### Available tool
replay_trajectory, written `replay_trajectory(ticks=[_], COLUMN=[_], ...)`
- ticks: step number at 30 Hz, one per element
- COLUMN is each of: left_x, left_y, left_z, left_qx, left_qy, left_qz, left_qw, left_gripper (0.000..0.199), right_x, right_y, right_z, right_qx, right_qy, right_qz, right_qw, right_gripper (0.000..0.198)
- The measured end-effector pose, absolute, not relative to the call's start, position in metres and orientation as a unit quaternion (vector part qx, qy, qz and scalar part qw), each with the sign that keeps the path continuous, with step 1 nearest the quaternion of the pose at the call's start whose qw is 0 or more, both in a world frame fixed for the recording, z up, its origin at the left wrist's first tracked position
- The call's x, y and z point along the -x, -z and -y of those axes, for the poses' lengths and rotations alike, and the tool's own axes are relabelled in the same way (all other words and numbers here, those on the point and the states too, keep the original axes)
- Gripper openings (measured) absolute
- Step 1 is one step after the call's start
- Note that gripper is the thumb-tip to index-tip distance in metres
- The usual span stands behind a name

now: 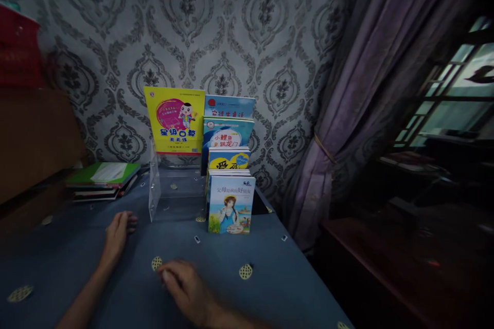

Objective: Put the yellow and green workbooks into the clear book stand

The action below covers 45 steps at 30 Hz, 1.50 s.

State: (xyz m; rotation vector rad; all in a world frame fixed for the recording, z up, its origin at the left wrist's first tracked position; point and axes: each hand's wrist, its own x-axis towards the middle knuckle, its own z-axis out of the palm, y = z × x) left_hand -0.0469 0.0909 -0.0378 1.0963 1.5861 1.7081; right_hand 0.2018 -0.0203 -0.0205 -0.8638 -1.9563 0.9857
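Observation:
My left hand [119,230] rests on the blue patterned tablecloth, left of a clear stepped book stand [154,187]. Its fingers are loosely bent and slightly apart, with nothing seen in them. Nearer to me, my right hand [188,284] is over the cloth with fingers curled in and thumb close against them; no object shows there. On the stand's right side, books stand in rising rows: a light-blue book with a girl [230,205] in front, then a yellow-and-blue book [229,159], a teal book [228,132] and a blue book [229,106]. A yellow workbook [175,121] stands at the back left.
Green-topped books and papers [102,174] lie stacked at the back left, beside a brown cardboard box [34,139] with a red container [17,49] above. A tied purple curtain [347,113] hangs right of the tablecloth [285,277]. Dark wooden furniture [358,267] stands beyond the table's right edge.

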Motion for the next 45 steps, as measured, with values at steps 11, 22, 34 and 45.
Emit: replay_trajectory(ticks=[11,22,34,45], left_x=[0.043,0.06,0.112,0.12], left_y=[0.035,0.044,-0.023,-0.022], left_z=[-0.092,-0.112,-0.18,-0.197], left_qx=[-0.438,-0.476,-0.553,-0.588], left_qy=[-0.616,-0.543,-0.32,-0.172], left_qz=[-0.594,-0.663,-0.768,-0.785], left_qw=[0.275,0.2,-0.042,-0.097], left_gripper=[0.06,0.035,0.052,0.049], right_x=[-0.195,-0.196,-0.197,-0.199], right_y=[0.055,0.05,0.047,0.063], right_z=[0.014,0.016,0.018,0.015], right_qx=[0.327,0.324,0.329,0.359], right_qy=[-0.495,-0.468,-0.446,-0.438], right_qz=[0.724,0.754,0.77,0.769], right_qw=[0.351,0.328,0.317,0.296], right_gripper=[0.051,0.049,0.037,0.036])
